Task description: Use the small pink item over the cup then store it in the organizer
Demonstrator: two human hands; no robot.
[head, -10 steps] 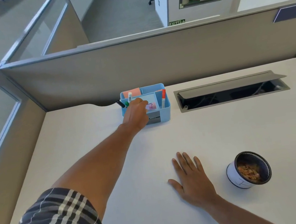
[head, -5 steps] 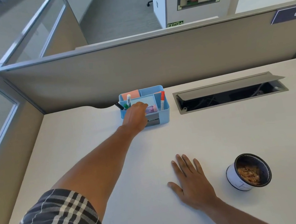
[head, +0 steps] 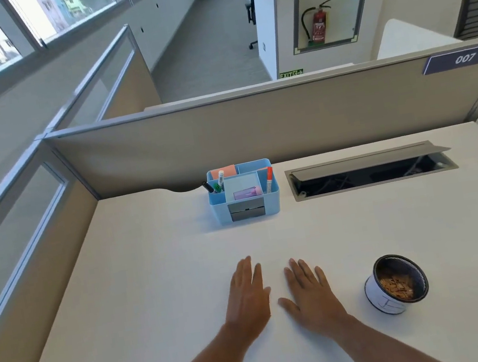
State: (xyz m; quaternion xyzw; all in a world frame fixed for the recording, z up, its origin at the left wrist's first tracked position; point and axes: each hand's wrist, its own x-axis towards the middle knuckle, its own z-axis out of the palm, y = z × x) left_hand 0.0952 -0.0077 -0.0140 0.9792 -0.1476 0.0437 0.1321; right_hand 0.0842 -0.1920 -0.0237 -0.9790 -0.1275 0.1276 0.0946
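Observation:
The small pink item [head: 247,193] lies in the front middle compartment of the light blue organizer [head: 273,206] at the back of the desk. The cup [head: 396,282], black-rimmed with a white wall, stands near the front right and holds brownish shavings. My left hand [head: 247,296] and my right hand [head: 312,293] rest flat on the desk side by side, palms down, fingers spread, holding nothing. Both hands are well in front of the organizer; the right one is just left of the cup.
Markers [head: 269,179] and an orange pad [head: 224,172] stand in the organizer's other slots. An open cable hatch [head: 370,171] is sunk in the desk to its right. Beige partition walls [head: 254,128] close the desk at the back and left.
My left hand has let go of the pink item in the organizer and drawn back to lie flat beside my right hand. The camera view has tilted up.

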